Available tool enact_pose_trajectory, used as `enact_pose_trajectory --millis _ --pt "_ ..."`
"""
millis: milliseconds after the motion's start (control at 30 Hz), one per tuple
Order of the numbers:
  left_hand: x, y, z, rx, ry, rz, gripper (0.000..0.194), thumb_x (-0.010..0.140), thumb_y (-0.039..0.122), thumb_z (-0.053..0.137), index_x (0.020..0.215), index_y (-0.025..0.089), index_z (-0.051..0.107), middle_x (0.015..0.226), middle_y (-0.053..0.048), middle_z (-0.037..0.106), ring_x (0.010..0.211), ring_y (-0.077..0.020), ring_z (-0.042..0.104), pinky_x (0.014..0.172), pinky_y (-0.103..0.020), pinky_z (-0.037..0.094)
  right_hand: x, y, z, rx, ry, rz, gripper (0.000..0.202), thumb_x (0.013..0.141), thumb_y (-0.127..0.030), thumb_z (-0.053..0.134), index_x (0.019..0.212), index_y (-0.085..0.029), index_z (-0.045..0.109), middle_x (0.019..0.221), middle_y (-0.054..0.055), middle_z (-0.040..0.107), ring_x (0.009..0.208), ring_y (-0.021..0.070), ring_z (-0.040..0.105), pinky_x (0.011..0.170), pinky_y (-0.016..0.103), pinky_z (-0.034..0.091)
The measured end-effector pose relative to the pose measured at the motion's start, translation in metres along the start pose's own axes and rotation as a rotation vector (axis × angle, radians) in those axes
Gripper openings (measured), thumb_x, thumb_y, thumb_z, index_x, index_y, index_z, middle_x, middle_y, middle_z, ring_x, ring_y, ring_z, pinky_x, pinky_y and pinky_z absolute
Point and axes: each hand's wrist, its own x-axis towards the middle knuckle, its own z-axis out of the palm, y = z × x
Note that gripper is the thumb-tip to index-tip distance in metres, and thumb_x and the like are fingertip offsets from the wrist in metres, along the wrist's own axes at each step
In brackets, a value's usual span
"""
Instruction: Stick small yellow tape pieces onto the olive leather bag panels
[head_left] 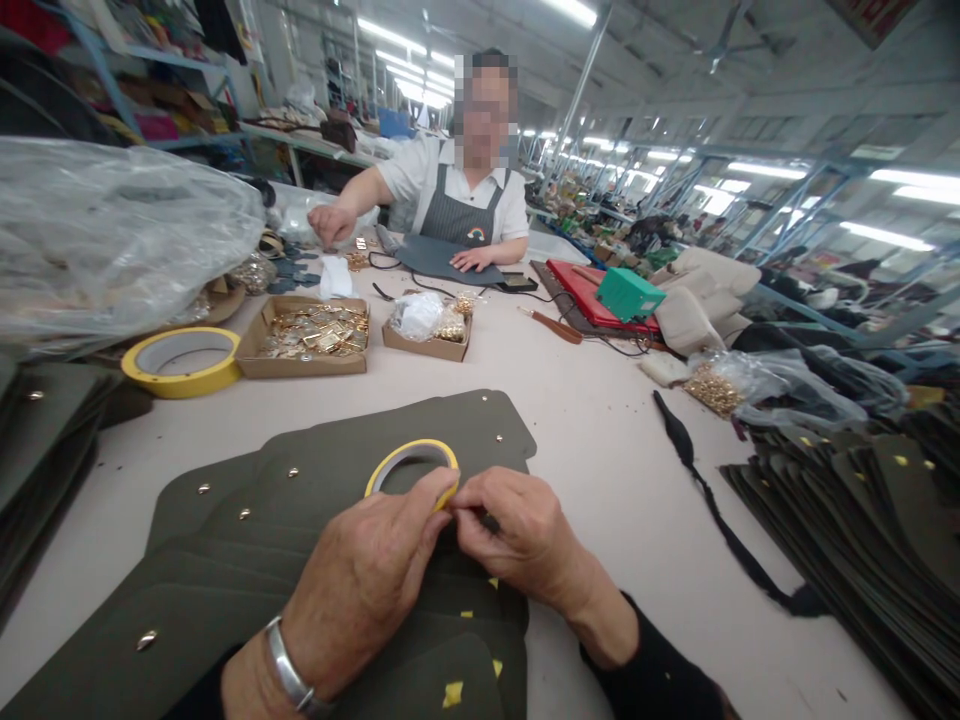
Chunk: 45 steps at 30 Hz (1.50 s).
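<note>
My left hand [367, 570] grips a thin roll of yellow tape [412, 447] by its near right side. Against that edge of the roll, my right hand [521, 535] has its thumb and forefinger pinched together; whatever lies between those fingertips is too small to make out. Under both hands spreads an overlapping stack of dark olive panels [330, 440]. Shiny metal studs [293, 472] sit on the panels, and small yellow tape bits [453, 694] stick to their near right parts.
Beyond the panels stand a wide yellow tape roll [182, 362], a carton of gold metal pieces [304, 365] and a smaller carton [427, 346]. More panels [847, 500] lie right, near a black strap [712, 500]. Across the table a co-worker [472, 200] handles a dark piece.
</note>
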Motion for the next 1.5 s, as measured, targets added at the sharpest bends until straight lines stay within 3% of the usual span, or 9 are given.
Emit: enact_pose_trajectory --millis 200,367,467,533,600,733,833,1133,1500 --pt "-0.001 -0.001 -0.002 -0.111 -0.073 -0.073 0.017 0.096 0.023 0.040 0.098 0.023 0.057 0.069 0.004 0.064 0.057 -0.0113 0.062 0.053 -0.022 0.043 -0.002 -0.009 0.000 -0.026 0.040 0.112 0.015 0.074 -0.006 0.052 0.073 -0.017 0.063 0.064 0.002 0.066 0.057 0.0121 0.059 0.057 0.023 0.046" --pt "0.003 0.003 -0.005 -0.136 0.029 0.002 0.021 0.095 0.018 0.039 0.090 0.022 0.058 0.071 0.002 0.064 0.061 -0.0098 0.061 0.057 -0.019 0.045 0.005 -0.021 0.000 0.275 0.026 0.628 0.010 0.070 -0.012 0.057 0.068 -0.016 0.066 0.056 -0.002 0.063 0.048 0.0091 0.056 0.046 0.018 0.042" --pt "0.005 0.006 -0.007 -0.189 0.130 0.068 0.014 0.095 0.017 0.044 0.093 0.020 0.057 0.076 0.001 0.065 0.066 -0.0101 0.062 0.061 -0.019 0.046 0.007 -0.013 -0.008 0.440 0.075 0.917 0.007 0.070 -0.020 0.061 0.067 -0.015 0.064 0.050 -0.003 0.060 0.044 0.0095 0.056 0.043 0.018 0.042" --pt "0.004 0.004 -0.006 -0.164 0.153 0.095 0.011 0.094 0.017 0.046 0.095 0.020 0.056 0.078 0.001 0.066 0.069 -0.0113 0.062 0.065 -0.021 0.047 0.001 -0.001 -0.020 0.514 0.087 1.032 0.012 0.069 -0.026 0.064 0.068 -0.014 0.064 0.049 -0.003 0.059 0.043 0.0101 0.056 0.044 0.020 0.045" --pt "0.002 -0.002 -0.001 -0.064 0.095 0.088 0.010 0.094 0.017 0.046 0.095 0.019 0.056 0.082 -0.001 0.066 0.073 -0.0143 0.062 0.069 -0.026 0.048 -0.011 0.013 -0.032 0.569 0.024 1.086 0.019 0.070 -0.032 0.068 0.071 -0.013 0.066 0.052 -0.002 0.061 0.044 0.0097 0.056 0.046 0.021 0.047" --pt "0.004 -0.015 0.013 0.113 -0.163 -0.013 0.011 0.092 0.014 0.046 0.091 0.019 0.057 0.088 -0.005 0.064 0.084 -0.0215 0.058 0.075 -0.035 0.047 -0.039 0.033 -0.043 0.519 -0.057 1.120 0.025 0.074 -0.037 0.068 0.076 -0.012 0.068 0.057 -0.001 0.063 0.044 0.0072 0.053 0.045 0.018 0.043" --pt "0.006 -0.019 0.019 0.126 -0.252 -0.051 0.013 0.090 0.012 0.047 0.089 0.019 0.057 0.089 -0.005 0.062 0.084 -0.0226 0.054 0.076 -0.037 0.046 -0.049 0.040 -0.039 0.453 -0.094 1.141 0.023 0.077 -0.035 0.065 0.077 -0.012 0.066 0.056 -0.002 0.060 0.043 0.0062 0.051 0.043 0.017 0.041" --pt "0.008 -0.013 0.015 0.065 -0.261 -0.013 0.021 0.095 0.016 0.037 0.087 0.018 0.057 0.080 -0.004 0.057 0.077 -0.0207 0.048 0.071 -0.035 0.041 -0.039 0.040 -0.037 0.340 -0.238 1.042 0.013 0.078 -0.024 0.059 0.075 -0.013 0.066 0.055 -0.004 0.053 0.044 0.0069 0.048 0.042 0.017 0.040" --pt "0.007 -0.010 0.016 0.080 -0.289 -0.014 0.019 0.093 0.015 0.041 0.085 0.020 0.057 0.079 -0.003 0.057 0.074 -0.0205 0.050 0.069 -0.034 0.040 -0.031 0.033 -0.034 -0.043 -0.304 0.752 0.018 0.075 -0.008 0.054 0.070 -0.016 0.069 0.063 -0.001 0.067 0.058 0.0114 0.060 0.056 0.021 0.040"
